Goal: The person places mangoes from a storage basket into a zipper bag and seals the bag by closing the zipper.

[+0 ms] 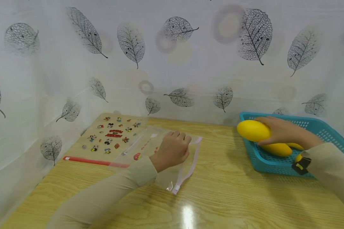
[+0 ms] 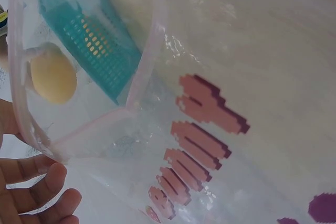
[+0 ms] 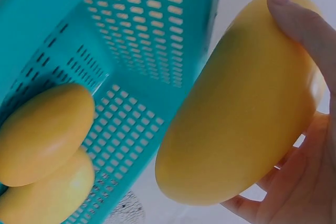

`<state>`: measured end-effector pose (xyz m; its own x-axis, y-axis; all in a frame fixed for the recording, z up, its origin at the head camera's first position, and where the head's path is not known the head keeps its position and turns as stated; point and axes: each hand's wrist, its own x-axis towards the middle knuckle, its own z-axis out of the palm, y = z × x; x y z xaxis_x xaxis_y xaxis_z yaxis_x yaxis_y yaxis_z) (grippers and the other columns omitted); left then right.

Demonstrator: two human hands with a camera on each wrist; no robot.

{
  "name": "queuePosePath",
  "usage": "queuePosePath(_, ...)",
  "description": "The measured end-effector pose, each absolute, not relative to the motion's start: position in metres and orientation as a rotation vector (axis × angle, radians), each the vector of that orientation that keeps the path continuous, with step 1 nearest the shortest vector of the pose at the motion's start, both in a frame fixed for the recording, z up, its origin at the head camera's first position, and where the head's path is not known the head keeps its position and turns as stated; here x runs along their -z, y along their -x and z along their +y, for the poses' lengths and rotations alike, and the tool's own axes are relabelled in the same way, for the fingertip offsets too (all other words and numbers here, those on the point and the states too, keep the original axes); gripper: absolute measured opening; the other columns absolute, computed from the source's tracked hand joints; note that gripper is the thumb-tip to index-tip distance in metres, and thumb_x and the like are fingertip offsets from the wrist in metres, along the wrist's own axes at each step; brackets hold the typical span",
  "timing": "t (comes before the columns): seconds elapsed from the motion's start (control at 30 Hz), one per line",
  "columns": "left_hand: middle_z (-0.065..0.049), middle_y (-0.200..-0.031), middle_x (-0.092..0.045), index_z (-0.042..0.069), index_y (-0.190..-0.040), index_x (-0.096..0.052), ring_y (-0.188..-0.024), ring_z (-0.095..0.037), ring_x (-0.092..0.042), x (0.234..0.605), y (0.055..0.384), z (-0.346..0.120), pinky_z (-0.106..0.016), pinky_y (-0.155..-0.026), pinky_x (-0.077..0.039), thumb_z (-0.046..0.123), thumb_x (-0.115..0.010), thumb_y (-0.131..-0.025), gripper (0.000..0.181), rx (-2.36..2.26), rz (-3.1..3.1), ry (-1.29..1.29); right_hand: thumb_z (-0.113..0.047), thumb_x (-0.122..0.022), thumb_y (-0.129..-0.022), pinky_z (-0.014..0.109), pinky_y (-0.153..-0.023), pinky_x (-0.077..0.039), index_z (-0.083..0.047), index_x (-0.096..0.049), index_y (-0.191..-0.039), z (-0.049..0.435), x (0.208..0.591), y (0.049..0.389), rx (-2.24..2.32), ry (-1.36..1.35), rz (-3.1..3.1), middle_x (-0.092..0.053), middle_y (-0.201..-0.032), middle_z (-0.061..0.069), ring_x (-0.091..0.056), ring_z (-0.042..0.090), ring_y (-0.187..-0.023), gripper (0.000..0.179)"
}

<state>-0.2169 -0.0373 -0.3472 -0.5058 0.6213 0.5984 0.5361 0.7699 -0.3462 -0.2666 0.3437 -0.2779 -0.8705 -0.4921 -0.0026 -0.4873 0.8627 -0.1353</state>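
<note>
My right hand [image 1: 281, 129] grips a yellow mango [image 1: 253, 130] above the left side of a blue plastic basket [image 1: 258, 159]. The thumb and fingers wrap the mango [image 3: 236, 103] in the right wrist view. More mangoes [image 1: 276, 149] lie in the basket. At mid-table, my left hand [image 1: 172, 150] pinches the edge of a clear zip bag [image 1: 163, 181] with a pink closure. In the left wrist view the bag's pink-edged mouth [image 2: 144, 72] gapes, and the basket shows through it. Red lettering is printed on the bag.
A second clear zip bag [image 1: 100, 135] with cartoon prints and a red slider strip [image 1: 89, 161] lies flat at the left, partly under the pink one. Behind the wooden table [image 1: 218, 190] hangs a leaf-print curtain [image 1: 189, 70].
</note>
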Motion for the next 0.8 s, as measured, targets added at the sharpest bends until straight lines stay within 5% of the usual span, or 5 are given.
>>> queuePosePath(0.8,0.004,-0.061,-0.052,0.015,-0.071,-0.054,-0.054,-0.011,-0.048,0.346,0.216,-0.037,-0.022,-0.049,-0.039,0.023,-0.061,-0.074,0.012,-0.151,-2.235,0.850,-0.044,-0.081,-0.064,0.040,-0.067,-0.046,-0.012,-0.048,-0.132,0.290,0.285,0.246,0.036,1.017,3.078,-0.059,-0.110,0.010,-0.055,0.017,-0.082,0.083)
